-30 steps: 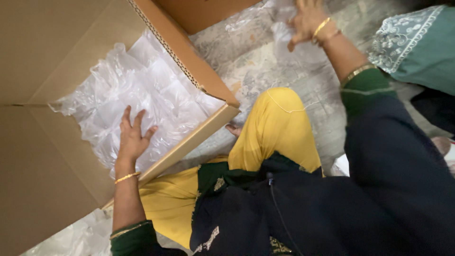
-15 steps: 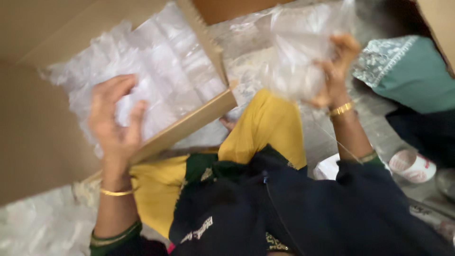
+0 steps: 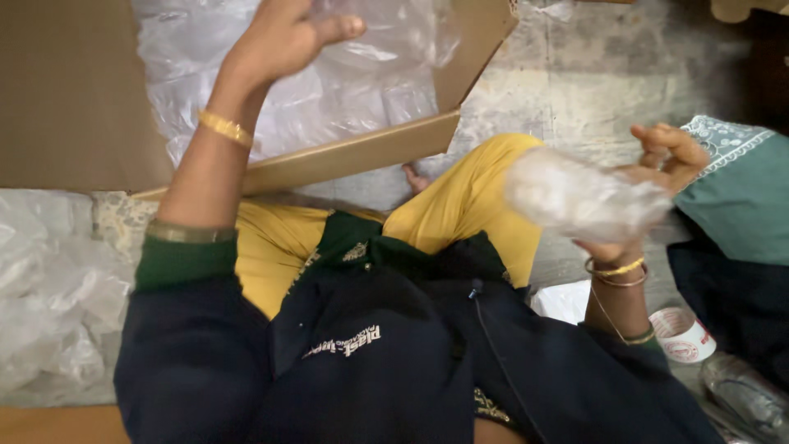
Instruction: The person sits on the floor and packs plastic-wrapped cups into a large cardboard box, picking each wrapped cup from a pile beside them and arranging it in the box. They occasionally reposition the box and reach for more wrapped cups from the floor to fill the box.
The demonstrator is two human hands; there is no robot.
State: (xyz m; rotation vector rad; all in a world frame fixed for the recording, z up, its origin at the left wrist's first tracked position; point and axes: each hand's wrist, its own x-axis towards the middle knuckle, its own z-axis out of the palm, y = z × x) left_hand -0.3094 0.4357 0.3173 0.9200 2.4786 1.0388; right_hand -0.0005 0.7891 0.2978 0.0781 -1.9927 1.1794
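Right hand (image 3: 657,177) around plastic bag (image 3: 575,197)

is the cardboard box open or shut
Open. The box has its flaps folded out, and clear plastic bags show inside it. The left hand reaches in over them.

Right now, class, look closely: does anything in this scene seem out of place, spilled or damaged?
Little stands out. Loose clear plastic bags lie heaped on the floor outside the cardboard box. The right hand holds a bag, blurred; the left hand is over the box.
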